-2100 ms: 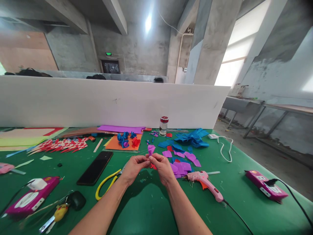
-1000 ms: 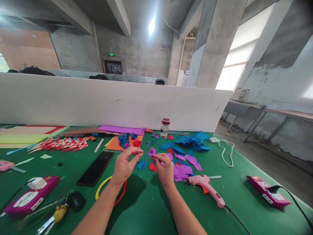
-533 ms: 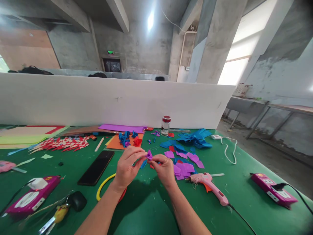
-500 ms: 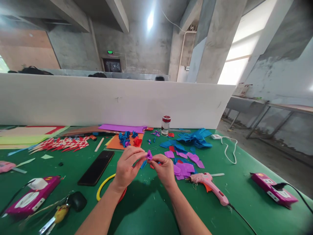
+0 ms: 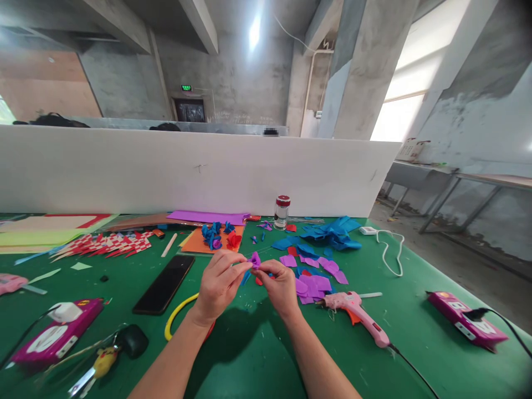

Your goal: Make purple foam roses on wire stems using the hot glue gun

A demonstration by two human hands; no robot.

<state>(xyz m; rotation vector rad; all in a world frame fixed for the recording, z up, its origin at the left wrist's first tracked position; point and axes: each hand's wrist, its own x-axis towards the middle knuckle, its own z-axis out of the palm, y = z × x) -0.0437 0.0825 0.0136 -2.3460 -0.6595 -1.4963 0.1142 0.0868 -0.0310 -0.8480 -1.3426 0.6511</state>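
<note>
A small purple paper piece (image 5: pixel 255 260), folded or curled, is pinched between both hands over the green table (image 5: pixel 249 366). My left hand (image 5: pixel 221 284) grips its left side with thumb and fingertips. My right hand (image 5: pixel 279 285) holds it low on the right, fingers closed. Purple petal-shaped pieces (image 5: pixel 313 285) lie just right of my right hand, mixed with blue and red ones. Behind my left hand, blue crumpled paper flowers (image 5: pixel 211 235) and a red one (image 5: pixel 233 240) rest on an orange sheet (image 5: pixel 195 242).
A pink glue gun (image 5: pixel 357 315) lies at the right, its cord running frontward. A phone (image 5: pixel 164 284) and yellow ring (image 5: pixel 177 316) are left of my hands. A red-lidded jar (image 5: pixel 281 213) stands before the white partition (image 5: pixel 249 172). Magenta power strips (image 5: pixel 465 318) sit at both sides.
The purple piece is turned slightly and shows more of its curled top above my fingertips. My left fingers have shifted a little on it; both hands stay nearly in place.
</note>
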